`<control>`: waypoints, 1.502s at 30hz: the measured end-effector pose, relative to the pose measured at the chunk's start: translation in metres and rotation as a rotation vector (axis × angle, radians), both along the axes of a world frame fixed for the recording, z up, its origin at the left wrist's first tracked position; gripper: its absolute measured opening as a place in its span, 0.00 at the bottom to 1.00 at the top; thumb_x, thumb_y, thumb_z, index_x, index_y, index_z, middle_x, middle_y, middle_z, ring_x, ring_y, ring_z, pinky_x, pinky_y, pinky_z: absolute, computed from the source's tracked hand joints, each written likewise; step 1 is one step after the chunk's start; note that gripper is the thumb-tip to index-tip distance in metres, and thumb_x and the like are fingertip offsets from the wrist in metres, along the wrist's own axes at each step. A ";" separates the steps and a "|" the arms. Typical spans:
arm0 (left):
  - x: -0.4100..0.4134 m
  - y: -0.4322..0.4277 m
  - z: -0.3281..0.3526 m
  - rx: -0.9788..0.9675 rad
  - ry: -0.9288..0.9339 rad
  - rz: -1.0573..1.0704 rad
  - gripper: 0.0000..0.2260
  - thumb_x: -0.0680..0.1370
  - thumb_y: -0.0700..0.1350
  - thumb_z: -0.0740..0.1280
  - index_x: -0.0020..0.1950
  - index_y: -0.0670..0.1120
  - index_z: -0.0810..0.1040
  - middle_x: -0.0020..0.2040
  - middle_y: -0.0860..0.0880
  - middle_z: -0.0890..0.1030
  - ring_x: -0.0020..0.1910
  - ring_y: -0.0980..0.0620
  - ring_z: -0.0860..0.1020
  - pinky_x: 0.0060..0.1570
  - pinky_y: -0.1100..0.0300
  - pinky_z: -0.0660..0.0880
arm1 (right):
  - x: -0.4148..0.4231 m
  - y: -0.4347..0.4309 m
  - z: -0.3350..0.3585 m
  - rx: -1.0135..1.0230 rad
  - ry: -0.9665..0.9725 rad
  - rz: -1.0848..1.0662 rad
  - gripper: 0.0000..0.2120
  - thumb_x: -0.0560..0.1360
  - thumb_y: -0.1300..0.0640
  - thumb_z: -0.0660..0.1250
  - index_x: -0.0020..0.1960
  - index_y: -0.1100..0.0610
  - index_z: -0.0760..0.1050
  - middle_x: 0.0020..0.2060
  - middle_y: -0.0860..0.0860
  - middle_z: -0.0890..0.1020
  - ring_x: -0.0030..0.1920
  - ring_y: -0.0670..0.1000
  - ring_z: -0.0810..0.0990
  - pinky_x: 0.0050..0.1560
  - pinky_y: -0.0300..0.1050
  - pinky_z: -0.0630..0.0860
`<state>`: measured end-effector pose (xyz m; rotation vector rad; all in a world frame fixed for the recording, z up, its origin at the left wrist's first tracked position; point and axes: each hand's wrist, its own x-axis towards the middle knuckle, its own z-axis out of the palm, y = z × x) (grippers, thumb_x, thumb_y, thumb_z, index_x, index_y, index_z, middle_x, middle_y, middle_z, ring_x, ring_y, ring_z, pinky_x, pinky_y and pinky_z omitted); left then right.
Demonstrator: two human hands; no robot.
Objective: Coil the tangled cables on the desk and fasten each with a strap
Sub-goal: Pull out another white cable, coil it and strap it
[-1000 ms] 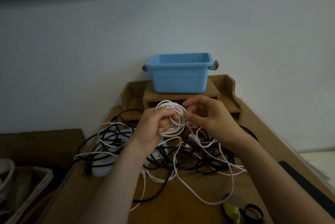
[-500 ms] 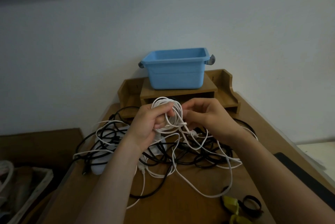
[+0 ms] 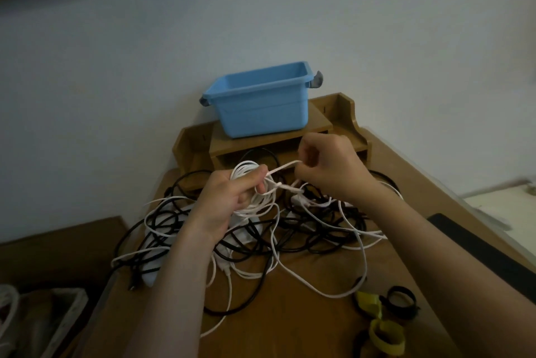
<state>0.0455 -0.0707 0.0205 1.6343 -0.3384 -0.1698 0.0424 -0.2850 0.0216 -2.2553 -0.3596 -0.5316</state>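
My left hand (image 3: 232, 198) grips a small coil of white cable (image 3: 246, 172) held above the desk. A taut white strand (image 3: 282, 167) runs from the coil up to my right hand (image 3: 330, 169), which pinches it with curled fingers. Below both hands a tangle of black and white cables (image 3: 290, 238) spreads over the wooden desk (image 3: 304, 323). Yellow straps (image 3: 383, 331) and a black strap (image 3: 401, 299) lie at the desk's front right.
A blue plastic bin (image 3: 261, 108) stands on a wooden desk organizer (image 3: 342, 114) against the wall. A dark flat object (image 3: 475, 244) lies along the desk's right edge. A basket (image 3: 43, 323) sits low on the left, off the desk.
My right hand has pulled a white strand up and to the right, away from the coil, so it is now taut. The camera view has tilted and moved closer.
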 end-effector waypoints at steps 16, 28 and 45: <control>0.007 0.000 -0.007 -0.092 0.223 -0.083 0.16 0.74 0.53 0.69 0.32 0.44 0.75 0.23 0.54 0.60 0.22 0.58 0.58 0.23 0.68 0.59 | 0.003 0.001 -0.002 1.087 0.529 0.450 0.10 0.80 0.70 0.59 0.46 0.59 0.75 0.27 0.50 0.71 0.26 0.48 0.69 0.36 0.43 0.76; 0.002 -0.001 -0.002 -0.008 0.163 -0.019 0.16 0.78 0.52 0.69 0.38 0.41 0.83 0.26 0.51 0.62 0.24 0.56 0.58 0.23 0.70 0.62 | 0.002 -0.012 0.002 0.832 0.590 0.566 0.06 0.77 0.64 0.66 0.49 0.60 0.82 0.30 0.51 0.72 0.27 0.47 0.67 0.36 0.40 0.77; -0.009 -0.014 -0.005 0.131 0.005 -0.169 0.19 0.82 0.46 0.66 0.30 0.49 0.80 0.28 0.51 0.75 0.27 0.57 0.71 0.32 0.66 0.67 | -0.009 0.028 -0.009 0.729 0.373 0.272 0.07 0.80 0.61 0.68 0.52 0.61 0.85 0.38 0.58 0.86 0.35 0.58 0.85 0.36 0.47 0.82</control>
